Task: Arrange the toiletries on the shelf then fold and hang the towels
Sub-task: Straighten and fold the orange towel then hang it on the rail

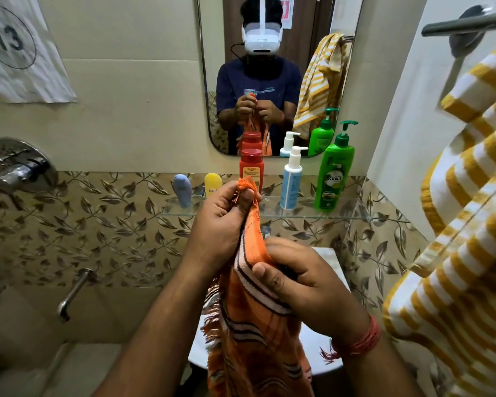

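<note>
Both hands hold an orange towel (255, 325) over the sink (324, 356). The left hand (221, 222) is the higher one; its thumb and fingers are curled together and pinch the fringed top corner, which pokes out above the fingertips (248, 196). The right hand (309, 285) sits lower and to the right, its fingers curled round a striped fold of the same towel, thumb pressed on the cloth. Below both grips the towel hangs in loose folds, fringe along its left edge. Just beyond the left fingertips runs a glass shelf (341, 214) with five containers standing upright and apart: a blue tube (182, 190) and a yellow tube (212, 183) to the left of the fingers, a red bottle (251, 167) directly behind them, and a white pump bottle (292, 181) and a green pump bottle (334, 176) to the right. A mirror (209, 67) above the shelf reflects the person and the towel. Well right of the right hand, a yellow striped towel (464, 224) hangs from a rail (467, 22). On the tiled wall far left of the hands are a tap handle (20, 167) and a spout (73, 293).
</note>
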`<move>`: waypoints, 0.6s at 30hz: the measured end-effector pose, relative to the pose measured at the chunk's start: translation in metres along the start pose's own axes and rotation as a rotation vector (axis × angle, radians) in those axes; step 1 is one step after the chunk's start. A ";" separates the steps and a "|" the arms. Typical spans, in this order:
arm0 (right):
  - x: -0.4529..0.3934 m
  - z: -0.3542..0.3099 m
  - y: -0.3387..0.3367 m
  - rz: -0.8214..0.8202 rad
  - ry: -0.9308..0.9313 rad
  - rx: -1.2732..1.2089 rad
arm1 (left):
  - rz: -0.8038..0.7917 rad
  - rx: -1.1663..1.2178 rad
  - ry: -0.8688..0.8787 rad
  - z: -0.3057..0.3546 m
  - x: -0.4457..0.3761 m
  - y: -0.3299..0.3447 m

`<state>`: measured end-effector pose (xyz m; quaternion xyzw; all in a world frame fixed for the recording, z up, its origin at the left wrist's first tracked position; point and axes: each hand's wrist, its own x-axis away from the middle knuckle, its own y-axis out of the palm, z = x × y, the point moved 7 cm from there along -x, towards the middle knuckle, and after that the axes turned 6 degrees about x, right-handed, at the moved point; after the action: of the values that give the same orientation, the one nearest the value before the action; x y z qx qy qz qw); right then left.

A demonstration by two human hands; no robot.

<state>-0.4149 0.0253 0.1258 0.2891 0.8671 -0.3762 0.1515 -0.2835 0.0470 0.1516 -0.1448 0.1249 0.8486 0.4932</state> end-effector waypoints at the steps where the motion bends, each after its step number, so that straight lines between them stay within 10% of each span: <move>1: -0.001 0.002 0.007 -0.043 0.017 0.038 | 0.002 0.017 0.008 0.002 -0.001 0.000; 12: 0.004 0.041 0.015 -0.157 0.282 0.236 | 0.021 0.146 0.041 0.011 -0.001 -0.001; 18: 0.007 0.048 -0.010 0.166 0.317 0.173 | 0.091 0.188 0.052 0.010 -0.002 -0.012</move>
<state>-0.4250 -0.0129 0.0958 0.4274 0.8178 -0.3851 0.0183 -0.2733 0.0543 0.1605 -0.1138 0.2231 0.8506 0.4624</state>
